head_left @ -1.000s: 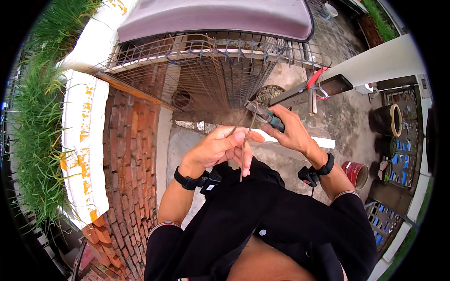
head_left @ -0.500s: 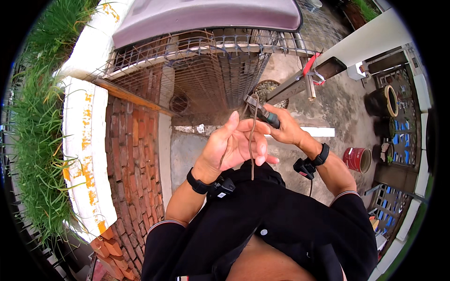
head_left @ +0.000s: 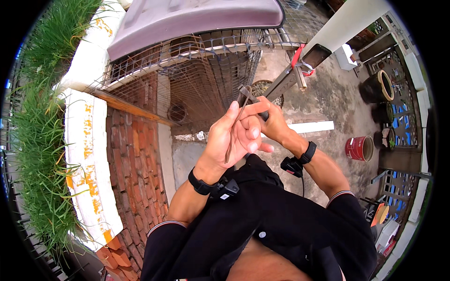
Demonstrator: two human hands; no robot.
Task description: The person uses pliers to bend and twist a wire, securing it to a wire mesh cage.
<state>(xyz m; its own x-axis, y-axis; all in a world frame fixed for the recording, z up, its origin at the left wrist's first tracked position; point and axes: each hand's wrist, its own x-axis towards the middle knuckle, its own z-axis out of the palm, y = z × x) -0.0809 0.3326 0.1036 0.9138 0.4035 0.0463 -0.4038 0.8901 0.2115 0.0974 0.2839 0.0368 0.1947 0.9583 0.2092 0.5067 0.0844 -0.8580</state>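
Observation:
A pair of pliers [head_left: 264,115] with dark handles is gripped in my right hand [head_left: 277,125], its head pointing up and left. At the jaws is a brown, rusty-looking wire [head_left: 233,132], bent so that its length runs down across my left palm. My left hand [head_left: 236,140] is palm up, thumb raised and fingers spread and partly curled, not closed round the wire. Its index finger reaches across to the pliers near my right fingers. Where the jaws meet the wire is too small to make out clearly.
Ahead stands a wire mesh cage [head_left: 187,79] under a mauve plastic cover [head_left: 197,18]. A post with red ties [head_left: 296,56] rises beside it. To the left are a brick wall [head_left: 133,159] and a white planter [head_left: 89,164] of grass. A red bucket [head_left: 358,149] and dark pots stand right.
The wire has swung from hanging upright to slanting down-left across my left palm. Both hands and the pliers have shifted slightly left and upward, and the pliers have turned.

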